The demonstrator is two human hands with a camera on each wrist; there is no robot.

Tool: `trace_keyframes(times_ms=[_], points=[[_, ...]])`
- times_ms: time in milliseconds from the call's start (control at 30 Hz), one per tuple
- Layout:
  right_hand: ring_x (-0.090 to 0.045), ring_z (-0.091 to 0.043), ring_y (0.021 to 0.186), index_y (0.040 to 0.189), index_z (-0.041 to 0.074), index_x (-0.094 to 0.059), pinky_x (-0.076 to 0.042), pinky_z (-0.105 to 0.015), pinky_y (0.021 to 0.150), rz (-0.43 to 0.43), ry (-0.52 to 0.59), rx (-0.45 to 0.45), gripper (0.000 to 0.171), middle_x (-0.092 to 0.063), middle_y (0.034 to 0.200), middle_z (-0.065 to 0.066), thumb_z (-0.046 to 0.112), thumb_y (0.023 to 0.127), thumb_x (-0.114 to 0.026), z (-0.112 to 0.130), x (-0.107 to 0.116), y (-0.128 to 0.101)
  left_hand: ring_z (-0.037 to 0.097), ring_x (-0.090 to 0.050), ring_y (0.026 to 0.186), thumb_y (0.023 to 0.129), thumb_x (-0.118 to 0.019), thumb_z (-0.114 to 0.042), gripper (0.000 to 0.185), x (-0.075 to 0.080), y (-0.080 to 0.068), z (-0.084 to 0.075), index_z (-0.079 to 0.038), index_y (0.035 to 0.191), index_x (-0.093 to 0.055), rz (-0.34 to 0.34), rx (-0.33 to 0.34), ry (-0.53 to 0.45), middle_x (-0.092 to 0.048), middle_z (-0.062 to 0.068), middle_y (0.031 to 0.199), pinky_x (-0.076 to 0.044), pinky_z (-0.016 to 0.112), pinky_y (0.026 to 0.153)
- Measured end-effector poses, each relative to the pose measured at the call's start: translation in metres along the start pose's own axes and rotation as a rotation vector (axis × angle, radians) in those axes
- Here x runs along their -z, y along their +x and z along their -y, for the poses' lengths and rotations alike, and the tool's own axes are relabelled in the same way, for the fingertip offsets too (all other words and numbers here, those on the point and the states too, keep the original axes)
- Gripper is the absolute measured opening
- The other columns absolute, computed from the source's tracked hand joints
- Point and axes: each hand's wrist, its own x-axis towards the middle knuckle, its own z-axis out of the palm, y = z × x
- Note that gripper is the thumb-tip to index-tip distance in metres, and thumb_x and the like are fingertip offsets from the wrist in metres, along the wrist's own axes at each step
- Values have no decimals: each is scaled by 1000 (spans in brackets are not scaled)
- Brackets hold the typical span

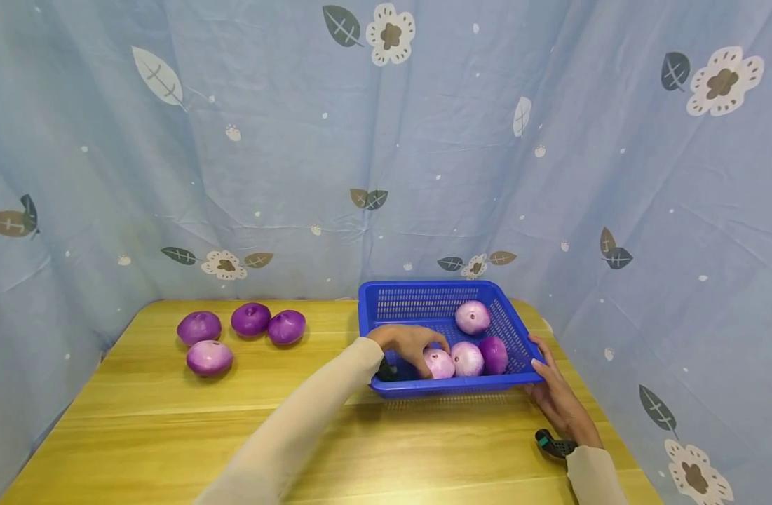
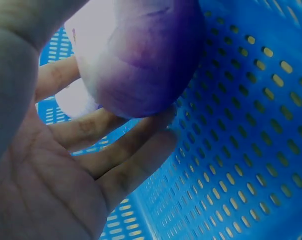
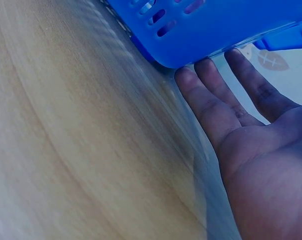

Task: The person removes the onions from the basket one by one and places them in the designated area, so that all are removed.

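Observation:
A blue plastic basket (image 1: 417,285) with slotted walls stands at the right of the table. Inside it, my left hand (image 1: 407,344) grips a purple-and-white onion (image 1: 439,363) near the front wall. In the left wrist view the fingers (image 2: 88,129) curve along the underside of that onion (image 2: 141,65). Beside it in the basket are a pale onion (image 1: 467,359) and a dark purple one (image 1: 493,355); another pale onion (image 1: 472,318) lies farther back. My right hand (image 1: 557,393) holds the basket's front right corner, several fingertips (image 3: 188,77) against its outer wall.
Several purple onions lie in a group at the table's back left, among them a paler one (image 1: 210,358) in front. The wooden table (image 1: 171,428) meets a blue patterned curtain (image 1: 285,140) behind and at both sides.

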Motion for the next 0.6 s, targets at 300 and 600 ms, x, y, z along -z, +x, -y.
trace_keyframes(times_ms=[300,600], points=[[-45,-28,129,161,47,-10,-52,-33,100,-24,-29,-15,60,0,165,-17,31,112,-41,2,-4,2,8,-60,96,72,-93,-23,61,7,-4,1,-20,125,-64,-77,-57,22,-64,-8,106,-49,22,86],[-47,-26,128,162,45,-8,-52,-34,99,5,-21,6,60,4,165,-18,29,112,-39,1,-2,0,9,-62,102,73,-95,-29,70,23,-15,-1,-21,134,-62,-166,-69,-45,-66,-7,113,-49,24,91]])
